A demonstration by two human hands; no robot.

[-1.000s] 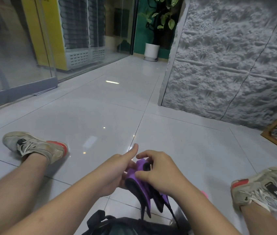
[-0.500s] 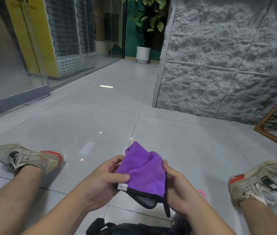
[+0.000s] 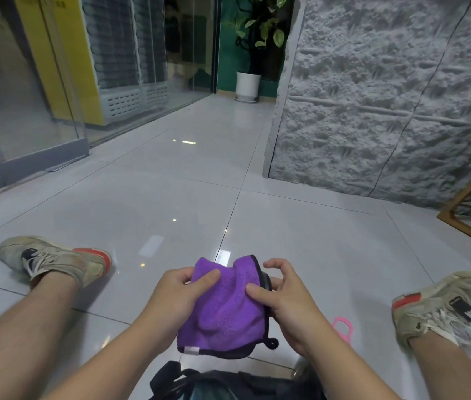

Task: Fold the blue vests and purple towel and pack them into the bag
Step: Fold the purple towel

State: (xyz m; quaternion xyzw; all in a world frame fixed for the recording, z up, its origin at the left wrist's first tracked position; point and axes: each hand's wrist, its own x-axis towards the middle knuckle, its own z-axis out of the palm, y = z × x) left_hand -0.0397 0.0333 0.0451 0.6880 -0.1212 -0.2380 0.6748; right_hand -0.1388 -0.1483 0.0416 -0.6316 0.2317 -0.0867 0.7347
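1. While seated on the floor tiles [image 3: 300, 226], the person holds the purple towel [image 3: 225, 307] up between both hands: left hand [image 3: 175, 301] pinches its left edge, thumb on top; right hand [image 3: 281, 298] presses its right edge with the thumb, upper fingers loosely curled and clear of it. Probably squaring the fold.
2. Directly beneath lies the dark bag [image 3: 228, 383], handy for packing.
3. Its white tag [image 3: 192, 350] shows no readable writing.
4. Beside the right wrist lies a pink loop [image 3: 343, 329]; worn sneakers [image 3: 64, 262] flank everything. No blue vests visible.
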